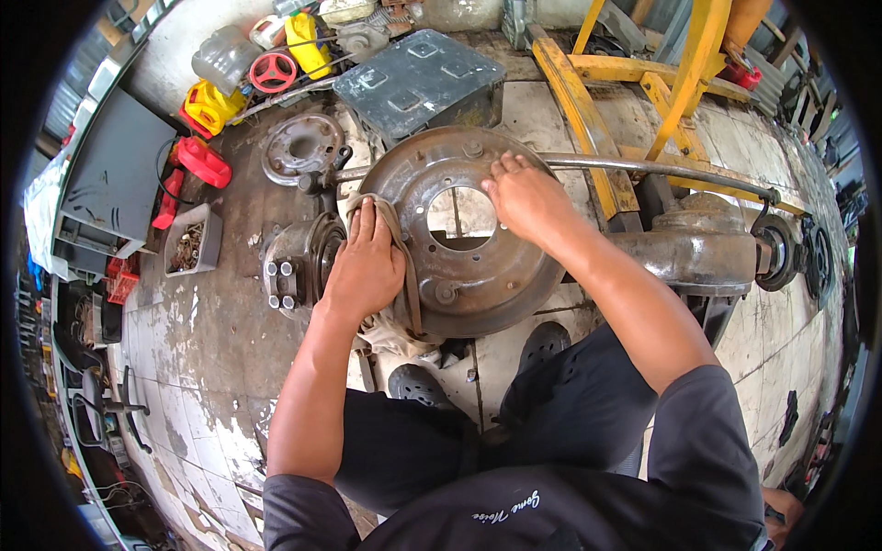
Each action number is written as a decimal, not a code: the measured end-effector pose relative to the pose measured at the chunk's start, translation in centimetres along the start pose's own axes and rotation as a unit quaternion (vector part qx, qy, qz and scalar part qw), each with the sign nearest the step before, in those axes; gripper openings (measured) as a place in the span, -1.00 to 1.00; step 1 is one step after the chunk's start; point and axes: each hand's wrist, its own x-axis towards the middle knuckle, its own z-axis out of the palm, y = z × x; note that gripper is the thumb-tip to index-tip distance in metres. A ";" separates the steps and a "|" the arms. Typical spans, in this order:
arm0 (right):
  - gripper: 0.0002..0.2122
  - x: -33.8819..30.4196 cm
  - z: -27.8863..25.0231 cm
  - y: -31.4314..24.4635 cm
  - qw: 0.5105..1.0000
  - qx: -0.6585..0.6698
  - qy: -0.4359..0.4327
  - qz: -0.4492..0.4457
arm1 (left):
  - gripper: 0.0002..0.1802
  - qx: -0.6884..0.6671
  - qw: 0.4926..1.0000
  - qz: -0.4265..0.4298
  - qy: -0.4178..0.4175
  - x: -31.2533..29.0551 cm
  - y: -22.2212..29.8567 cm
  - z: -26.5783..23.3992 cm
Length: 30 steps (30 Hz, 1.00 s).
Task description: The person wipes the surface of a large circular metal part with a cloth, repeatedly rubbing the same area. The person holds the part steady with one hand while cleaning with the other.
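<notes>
The round metal plate (478, 298) stands in front of the person, between the two forearms and above the shoes (420, 386). Its left edge is hidden by the left hand (367, 266) and a cloth (395, 335), and part of its upper right face by the right hand (528, 202). What holds it up is hard to make out.

The plate is brown and grey, dull in places and shiny in others, with a raised rim, a large central hole, smaller holes around that and round knobs near the top and bottom.

The left fingers lie stretched out over the cloth; I cannot tell whether they grip any of it. The right fingers, slightly bent, rest on the plate beside the central hole, clasping nothing.

Left of the cloth sits a bolted metal hub (296, 266), partly covered. A long rod (634, 165) passes behind the plate, which hides its middle. A dark box (418, 83) lies beyond, its lower front blocked by the plate. To the right are a bulky metal housing (689, 250), partly behind the right forearm, and a yellow frame (574, 101), cut off above.
</notes>
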 end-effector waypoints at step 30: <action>-0.14 0.9 -1.3 0.9 0.988 0.010 -0.140 0.065 | -0.34 0.004 1.000 0.002 0.003 0.1 0.1 0.0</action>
